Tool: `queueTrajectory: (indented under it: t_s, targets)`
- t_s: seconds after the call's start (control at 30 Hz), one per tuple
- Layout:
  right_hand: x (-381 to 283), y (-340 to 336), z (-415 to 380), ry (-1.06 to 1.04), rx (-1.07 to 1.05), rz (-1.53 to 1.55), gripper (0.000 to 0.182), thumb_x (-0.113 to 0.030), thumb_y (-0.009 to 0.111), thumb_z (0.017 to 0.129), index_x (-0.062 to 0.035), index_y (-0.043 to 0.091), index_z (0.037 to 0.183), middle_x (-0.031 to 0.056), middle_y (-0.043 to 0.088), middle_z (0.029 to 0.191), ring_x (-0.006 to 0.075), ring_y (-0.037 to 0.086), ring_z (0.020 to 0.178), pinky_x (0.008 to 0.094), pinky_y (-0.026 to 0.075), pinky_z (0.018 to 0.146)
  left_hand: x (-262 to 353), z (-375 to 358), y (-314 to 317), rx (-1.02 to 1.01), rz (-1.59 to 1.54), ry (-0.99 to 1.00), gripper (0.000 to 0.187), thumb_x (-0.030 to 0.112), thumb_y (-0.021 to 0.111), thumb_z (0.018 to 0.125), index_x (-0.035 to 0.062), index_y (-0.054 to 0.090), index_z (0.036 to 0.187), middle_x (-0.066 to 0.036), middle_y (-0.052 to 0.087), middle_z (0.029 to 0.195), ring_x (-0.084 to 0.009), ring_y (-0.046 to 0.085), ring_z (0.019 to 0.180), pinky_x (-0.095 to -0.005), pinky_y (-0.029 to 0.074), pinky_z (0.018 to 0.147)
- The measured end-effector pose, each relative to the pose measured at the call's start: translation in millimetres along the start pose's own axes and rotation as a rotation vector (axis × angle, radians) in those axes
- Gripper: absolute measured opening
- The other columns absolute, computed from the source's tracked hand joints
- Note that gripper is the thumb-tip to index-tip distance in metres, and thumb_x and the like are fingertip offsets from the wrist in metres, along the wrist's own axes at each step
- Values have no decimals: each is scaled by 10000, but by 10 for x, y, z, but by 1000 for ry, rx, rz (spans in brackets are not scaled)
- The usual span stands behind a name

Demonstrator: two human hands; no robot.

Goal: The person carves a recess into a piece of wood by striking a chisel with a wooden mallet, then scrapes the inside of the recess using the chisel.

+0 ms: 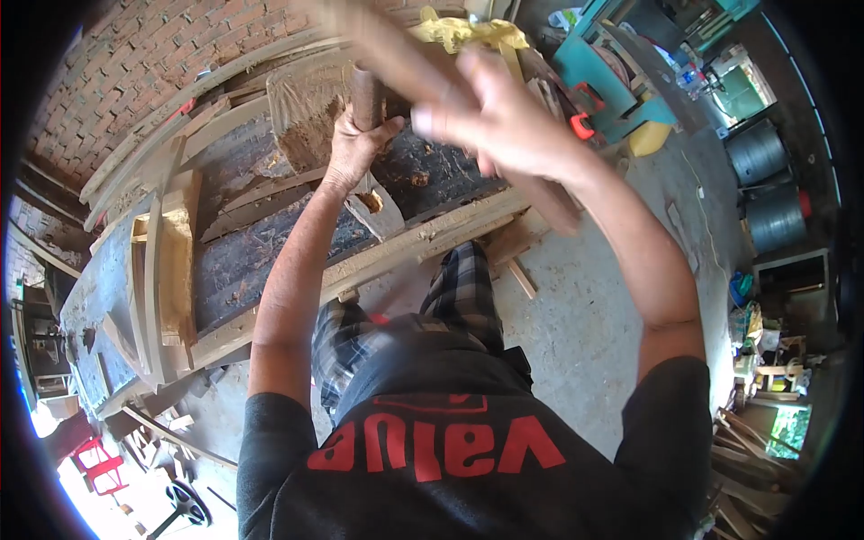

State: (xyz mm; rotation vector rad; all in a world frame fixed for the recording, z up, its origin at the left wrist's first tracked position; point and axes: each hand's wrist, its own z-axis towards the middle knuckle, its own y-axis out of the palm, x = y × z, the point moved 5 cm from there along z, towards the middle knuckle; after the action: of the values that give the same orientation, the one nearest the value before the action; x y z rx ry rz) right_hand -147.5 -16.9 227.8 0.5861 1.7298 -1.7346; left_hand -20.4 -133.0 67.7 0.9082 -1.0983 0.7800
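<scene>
My left hand (358, 146) is wrapped round an upright brown wooden handle (366, 97) over the workbench. Just below that hand, a pale wooden piece with a hole (376, 211) lies against the bench's front edge. Up and to the right, my right hand (495, 117) grips a long brown wooden stick (409, 63), which slants from the top of the view down to the right. Both the stick and this hand are blurred by motion. The lower end of the handle is hidden behind my left hand.
The workbench (432, 236) has a long wooden front rail. A wooden block (301, 121) stands behind my left hand, and a wooden frame (180, 261) sits at left. A teal machine (585, 63) stands at upper right, with metal drums (776, 220) beyond.
</scene>
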Motion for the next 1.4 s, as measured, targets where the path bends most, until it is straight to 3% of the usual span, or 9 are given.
queueTrajectory:
  t_s: [0.1, 0.27, 0.47, 0.57, 0.67, 0.87, 1.2, 1.27, 1.4]
  targets:
    - [2, -34, -49, 193, -134, -42, 968, -448, 730, 811, 124, 236, 1416, 120, 594, 815, 80, 518, 486, 191, 435, 400, -14, 26, 0, -1, 34, -28, 241, 112, 740, 810, 77, 595, 1000, 57, 571, 766, -36, 480, 629, -210, 420, 574]
    - [-575, -330, -199, -383, 256, 113, 744, -491, 652, 857, 74, 400, 1268, 140, 626, 830, 112, 558, 468, 204, 480, 386, -132, -14, 1, 25, 129, 49, 262, 131, 752, 807, 87, 571, 992, 72, 513, 766, -31, 455, 683, -208, 418, 632]
    - [84, 242, -294, -84, 67, -80, 780, -400, 728, 827, 140, 368, 1260, 204, 642, 920, 142, 590, 499, 252, 491, 424, 14, -169, -152, 68, -78, 44, 242, 119, 762, 789, 67, 608, 968, 49, 593, 813, -44, 534, 711, -224, 458, 638]
    - [182, 306, -412, 96, -4, 291, 728, -376, 745, 817, 93, 402, 1256, 142, 652, 936, 96, 556, 519, 226, 464, 429, -85, -237, -243, 28, -5, 2, 222, 107, 755, 788, 73, 622, 963, 37, 618, 828, -45, 557, 725, -223, 478, 666]
    - [222, 341, -470, 17, 123, 454, 468, -254, 739, 838, -27, 476, 1152, 18, 602, 834, 53, 541, 579, 205, 459, 482, 88, -615, -2, -106, 196, 73, 223, 85, 754, 759, 43, 625, 936, -18, 659, 867, -110, 624, 820, -283, 508, 752]
    - [338, 301, -653, 28, 193, 517, 422, -145, 661, 882, -41, 415, 1209, 27, 578, 817, 70, 519, 574, 216, 436, 494, -11, -1278, 309, -282, 529, 485, 180, 97, 723, 748, 61, 559, 814, -115, 558, 775, -346, 582, 799, -431, 460, 718]
    - [-1, -152, -866, -385, 331, 491, 569, -239, 531, 935, -24, 244, 1376, 94, 537, 757, 144, 524, 592, 274, 463, 537, 79, -1054, 241, -19, 366, 518, 237, 89, 744, 745, 55, 532, 848, -99, 556, 759, -319, 585, 760, -401, 459, 669]
    - [143, -90, -863, -303, 255, 353, 507, -236, 597, 914, -5, 367, 1302, 71, 543, 786, 124, 528, 601, 263, 462, 530, 53, -870, 153, 4, 282, 451, 258, -26, 664, 656, 54, 504, 842, -68, 578, 755, -223, 623, 732, -346, 485, 663]
    - [353, 132, -824, 100, 49, 189, 427, -171, 684, 864, -9, 451, 1183, 40, 552, 846, 90, 524, 587, 241, 460, 508, 38, -498, -10, 9, -32, 122, 218, 42, 696, 793, 47, 581, 978, 21, 630, 868, -55, 561, 822, -276, 489, 733]
